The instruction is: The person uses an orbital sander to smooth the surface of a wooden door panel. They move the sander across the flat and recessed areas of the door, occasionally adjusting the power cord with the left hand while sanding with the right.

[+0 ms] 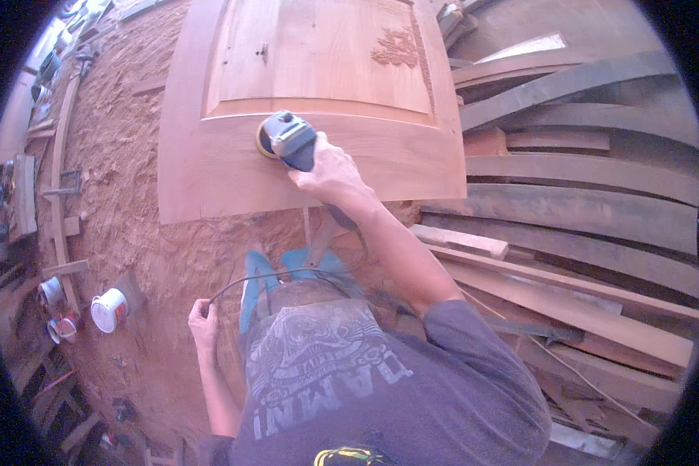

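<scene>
My right hand [332,172] is wrapped round the body of an angle grinder [291,138] with a grey metal head and a yellowish-edged disc. Its disc rests on or just over the bottom rail of a wooden panel door [210,171], below the raised panel's lower edge. A patch of shavings or rough marks [396,48] shows at the panel's upper right. Off to the left and low, my left hand [203,318] is closed on a dark power cord [264,274], which loops across in front of my body toward the right.
Stacked timber boards [582,179] fill the right side, close to the door. A white bucket [109,309] and smaller cans [50,291] stand on the shavings-covered ground [132,233] at left. A long wooden strip [60,171] lies farther left.
</scene>
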`<state>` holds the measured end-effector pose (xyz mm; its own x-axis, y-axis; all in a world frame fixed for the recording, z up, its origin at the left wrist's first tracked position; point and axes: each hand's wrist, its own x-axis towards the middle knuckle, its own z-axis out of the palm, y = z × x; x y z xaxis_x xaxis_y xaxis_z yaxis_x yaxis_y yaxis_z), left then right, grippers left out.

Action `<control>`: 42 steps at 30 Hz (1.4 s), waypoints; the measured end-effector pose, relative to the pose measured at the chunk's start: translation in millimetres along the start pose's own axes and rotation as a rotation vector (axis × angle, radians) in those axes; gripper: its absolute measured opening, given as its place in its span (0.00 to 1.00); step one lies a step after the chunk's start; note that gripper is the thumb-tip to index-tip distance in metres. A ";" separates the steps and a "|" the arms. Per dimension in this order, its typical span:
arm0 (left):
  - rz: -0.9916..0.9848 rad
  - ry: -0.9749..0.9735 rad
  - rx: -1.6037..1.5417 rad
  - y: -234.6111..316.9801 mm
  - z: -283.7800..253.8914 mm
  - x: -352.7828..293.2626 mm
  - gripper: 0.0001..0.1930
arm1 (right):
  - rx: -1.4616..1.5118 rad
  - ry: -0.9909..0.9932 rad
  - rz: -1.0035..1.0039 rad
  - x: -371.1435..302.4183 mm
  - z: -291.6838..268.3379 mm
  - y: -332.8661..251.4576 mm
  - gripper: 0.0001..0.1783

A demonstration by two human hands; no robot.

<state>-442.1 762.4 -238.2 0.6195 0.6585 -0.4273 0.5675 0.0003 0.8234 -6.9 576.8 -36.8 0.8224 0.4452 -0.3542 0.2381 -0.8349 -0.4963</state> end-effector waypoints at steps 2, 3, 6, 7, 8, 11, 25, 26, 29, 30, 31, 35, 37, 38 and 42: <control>0.051 -0.023 0.011 13.7 4.7 16.9 0.08 | 0.007 0.032 0.068 -11.4 -13.7 26.7 0.41; 0.075 -0.030 0.019 17.4 4.6 23.9 0.08 | 0.013 0.045 0.099 -16.3 -19.8 38.6 0.41; 0.080 -0.118 0.014 34.2 16.8 36.6 0.07 | 0.028 0.093 0.176 -29.1 -39.5 78.2 0.42; 0.072 -0.139 0.020 43.3 24.3 39.0 0.07 | 0.034 0.108 0.199 -32.0 -46.2 93.3 0.42; 0.059 -0.165 0.056 52.2 32.4 39.8 0.07 | 0.048 0.136 0.197 -33.3 -52.7 108.8 0.42; 0.031 -0.234 0.130 74.3 54.9 41.0 0.07 | 0.087 0.191 0.221 -41.9 -69.6 152.1 0.42; 0.092 -0.340 0.164 128.9 125.2 26.9 0.08 | 0.128 0.384 0.331 -77.9 -122.6 287.3 0.44; 0.069 -0.354 0.202 132.7 127.7 26.9 0.08 | 0.125 0.389 0.348 -78.3 -125.7 295.9 0.44; 0.008 -0.388 0.277 143.5 137.1 26.2 0.09 | 0.148 0.388 0.393 -81.5 -134.5 310.8 0.44; -0.008 -0.380 0.276 144.5 137.6 23.6 0.10 | 0.147 0.393 0.382 -79.9 -133.8 320.0 0.44; -0.023 -0.380 0.277 144.6 138.4 23.0 0.10 | 0.146 0.401 0.379 -80.7 -133.9 329.9 0.45; 0.060 -0.362 0.272 140.2 140.5 18.7 0.11 | 0.107 0.485 0.496 -81.2 -145.1 365.2 0.42; 0.067 -0.349 0.236 139.8 139.2 12.2 0.10 | 0.122 0.491 0.528 -77.0 -155.4 380.9 0.40; 0.082 -0.355 0.201 135.3 137.6 8.4 0.10 | 0.175 0.459 0.487 -76.8 -162.0 376.1 0.37; 0.085 -0.210 0.236 143.8 110.8 14.2 0.09 | 0.638 0.394 0.378 -75.4 -128.0 332.9 0.28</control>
<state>-291.6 688.4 -167.2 0.7545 0.4790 -0.4487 0.6040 -0.2390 0.7603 76.5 223.8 -73.9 0.9368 -0.0724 -0.3423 -0.3298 -0.5088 -0.7952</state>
